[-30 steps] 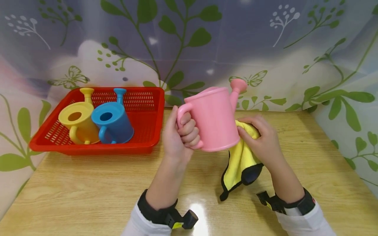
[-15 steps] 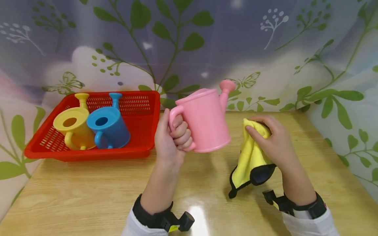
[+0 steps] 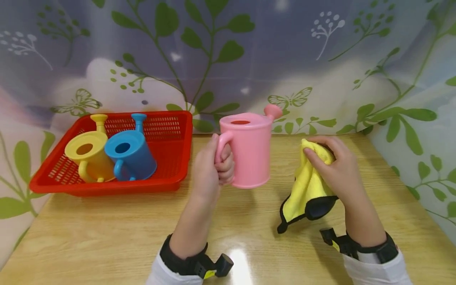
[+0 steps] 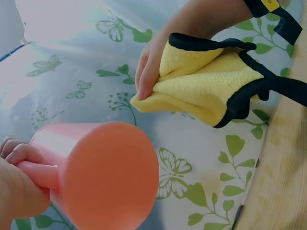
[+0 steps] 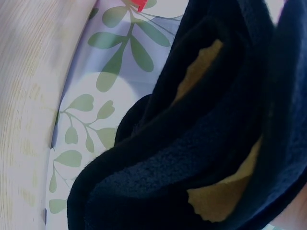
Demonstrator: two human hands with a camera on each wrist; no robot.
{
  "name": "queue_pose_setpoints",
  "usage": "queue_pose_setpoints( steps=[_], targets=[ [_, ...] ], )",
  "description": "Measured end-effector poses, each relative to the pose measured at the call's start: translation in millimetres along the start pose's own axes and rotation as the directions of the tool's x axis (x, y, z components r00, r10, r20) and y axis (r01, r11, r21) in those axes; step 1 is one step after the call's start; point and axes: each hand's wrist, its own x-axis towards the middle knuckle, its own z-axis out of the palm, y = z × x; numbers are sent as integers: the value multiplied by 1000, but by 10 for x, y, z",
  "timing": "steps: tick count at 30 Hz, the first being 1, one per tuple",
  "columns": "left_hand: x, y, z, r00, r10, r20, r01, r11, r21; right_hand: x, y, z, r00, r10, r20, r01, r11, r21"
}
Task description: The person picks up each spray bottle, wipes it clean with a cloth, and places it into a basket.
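Observation:
My left hand [image 3: 210, 168] grips the handle of a pink watering can [image 3: 251, 154], held above the table and nearly upright in the head view. In the left wrist view the round base of the pink watering can [image 4: 112, 177] faces the camera. To its right, my right hand [image 3: 340, 166] pinches a yellow cloth [image 3: 308, 186] with black edging between thumb and fingers; the cloth hangs down, apart from the can. The dark side of the cloth [image 5: 158, 167] fills much of the right wrist view and hides most of that hand.
A red plastic basket [image 3: 167, 184] stands on the wooden table [image 3: 117, 237] at the left. Inside it, a yellow watering can [image 3: 89, 158] and a blue watering can [image 3: 133, 156] sit side by side. A leaf-patterned curtain [image 3: 231, 87] rises behind the table.
My right hand has drawn the cloth away from the pink watering can, to the right. My left hand has turned the can so its top opening now shows.

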Motion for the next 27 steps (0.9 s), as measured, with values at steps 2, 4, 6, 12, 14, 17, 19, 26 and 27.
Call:
queue_pose_setpoints(
  steps=[2,4,6,12,14,17,19,26,27],
  targets=[
    [2,-10,22,1000,12,-13,-11,999,48,-4,5,-21,1000,4,-9,-4,1000,-2],
    [3,-22,46,1000,18,-25,-16,996,85,-11,10,-41,1000,3,-18,-4,1000,-11],
    [1,-34,64,999,30,-34,-26,992,120,-18,15,-52,1000,-3,-23,2,1000,-20],
    [-42,-50,72,995,80,-54,-62,959,276,2,19,-14,998,-61,-17,60,997,-47],
    [-54,-59,65,992,121,-46,-94,915,391,18,14,-2,998,-57,-16,57,998,-35],
    [-55,-84,61,977,214,15,-185,803,566,36,4,-4,999,-46,-24,46,999,-20],
    [-48,-105,59,959,272,76,-255,720,645,41,-2,-15,999,-44,-29,43,999,-19],
    [-48,-179,54,899,360,249,-407,480,777,6,8,-45,999,-32,-37,30,999,-45],
    [-49,-189,54,891,365,270,-421,438,794,0,13,-48,999,-27,-38,25,999,-46]
  ],
)
